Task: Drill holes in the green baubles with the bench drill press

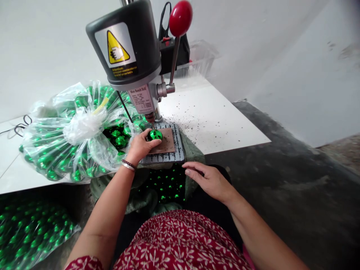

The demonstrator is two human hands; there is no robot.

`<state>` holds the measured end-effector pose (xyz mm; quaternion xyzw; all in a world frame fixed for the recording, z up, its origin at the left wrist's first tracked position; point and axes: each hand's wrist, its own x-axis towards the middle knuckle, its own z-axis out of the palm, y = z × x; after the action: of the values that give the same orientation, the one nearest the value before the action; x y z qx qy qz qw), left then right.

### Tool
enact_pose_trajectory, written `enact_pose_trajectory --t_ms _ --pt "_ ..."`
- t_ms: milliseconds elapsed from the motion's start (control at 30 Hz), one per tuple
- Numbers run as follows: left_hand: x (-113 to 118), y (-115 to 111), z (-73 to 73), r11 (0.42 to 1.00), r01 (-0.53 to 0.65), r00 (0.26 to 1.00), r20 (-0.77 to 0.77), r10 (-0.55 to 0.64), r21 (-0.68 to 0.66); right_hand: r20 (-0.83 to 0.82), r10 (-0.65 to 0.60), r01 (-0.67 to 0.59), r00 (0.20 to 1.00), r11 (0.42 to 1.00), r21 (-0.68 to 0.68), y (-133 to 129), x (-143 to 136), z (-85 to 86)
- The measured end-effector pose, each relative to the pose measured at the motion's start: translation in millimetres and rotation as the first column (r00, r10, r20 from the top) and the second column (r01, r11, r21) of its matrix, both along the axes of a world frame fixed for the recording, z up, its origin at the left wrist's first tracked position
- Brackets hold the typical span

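Observation:
Between the thumb and fingers of my left hand (143,145) is a shiny green ball (155,135), resting on a brown board (168,141) on the drill's base plate (179,144). The bench drill (126,41) stands over it, its chuck (150,117) just above the ball. My right hand (209,180) hovers in front of the plate's near right corner, fingers apart and holding nothing. Beyond it to the upper right, the red ball-ended lever (180,18) points up, untouched.
A clear plastic bag (81,127) of green balls lies left of the drill, partly open. More green balls (165,183) sit below the table edge. Another bag (30,232) is at lower left. Dark shavings dot the white table (225,127); a clear bin (197,65) stands behind.

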<state>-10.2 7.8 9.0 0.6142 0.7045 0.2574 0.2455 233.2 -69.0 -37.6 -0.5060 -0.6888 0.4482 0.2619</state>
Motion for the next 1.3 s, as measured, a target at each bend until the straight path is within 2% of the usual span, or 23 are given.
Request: enact_pose_trajectory --t_ms 67,133,233,367,500,567,667,767,867,933,1067,1133,1200,1300 --pt "7.3 -2.8 5.8 1.000 0.009 0.989 -0.148 -0.009 -0.005 0.010 0.006 -0.006 1.000 1.000 -0.017 -0.1 -0.3 -0.2" --pt "12.8 -4.7 8.1 1.000 0.010 0.979 -0.203 -0.011 -0.002 0.018 0.011 -0.011 1.000 0.999 -0.033 -0.3 -0.6 0.1" --pt "15.3 -5.6 2.6 1.000 0.020 0.984 -0.178 -0.017 0.014 0.029 0.013 -0.011 0.999 0.999 -0.046 -1.0 -1.5 0.6" --pt "12.0 -5.2 -12.2 0.998 -0.013 0.992 -0.123 0.019 0.053 0.046 0.037 -0.035 0.998 0.999 -0.041 -1.0 -2.2 3.6" --pt "9.8 -5.9 -21.8 0.997 -0.015 0.997 -0.070 0.021 0.081 0.050 0.059 -0.059 0.997 0.998 0.002 13.1 4.6 20.5" --pt "9.3 -6.5 -24.4 0.996 -0.017 0.998 -0.061 0.022 0.092 0.009 -0.013 0.013 1.000 0.998 0.063 30.3 11.5 39.0" --pt "8.7 -7.2 -26.8 0.995 -0.021 0.998 -0.049 0.026 0.101 -0.135 -0.208 0.231 0.969 0.954 0.191 66.1 21.6 81.0" --pt "8.6 -8.3 -26.8 0.995 -0.016 0.999 -0.039 0.020 0.096 -0.267 -0.333 0.416 0.904 0.828 0.376 104.0 23.5 131.7" --pt "9.3 -10.2 -25.9 0.995 -0.005 0.999 -0.052 0.010 0.101 -0.351 -0.339 0.484 0.873 0.697 0.529 134.8 14.2 176.9" --pt "9.9 -11.2 -26.4 0.994 -0.003 0.998 -0.056 0.009 0.109 -0.329 -0.311 0.452 0.891 0.664 0.596 149.5 3.9 199.4" --pt "10.6 -11.5 -30.1 0.993 -0.008 0.998 -0.059 0.016 0.122 -0.109 -0.254 0.259 0.961 0.691 0.675 168.0 -16.9 223.7" --pt "10.9 -11.8 -31.3 0.992 -0.009 0.998 -0.065 0.017 0.123 0.026 -0.195 0.119 0.981 0.694 0.710 174.8 -24.5 226.5" --pt "11.1 -12.8 -31.2 0.993 -0.005 0.997 -0.071 0.014 0.120 0.146 -0.141 -0.015 0.979 0.668 0.744 180.8 -30.2 224.4" --pt "11.2 -14.7 -29.6 0.994 0.002 0.996 -0.085 0.008 0.114 0.263 -0.122 -0.127 0.957 0.638 0.760 186.5 -36.8 216.8"
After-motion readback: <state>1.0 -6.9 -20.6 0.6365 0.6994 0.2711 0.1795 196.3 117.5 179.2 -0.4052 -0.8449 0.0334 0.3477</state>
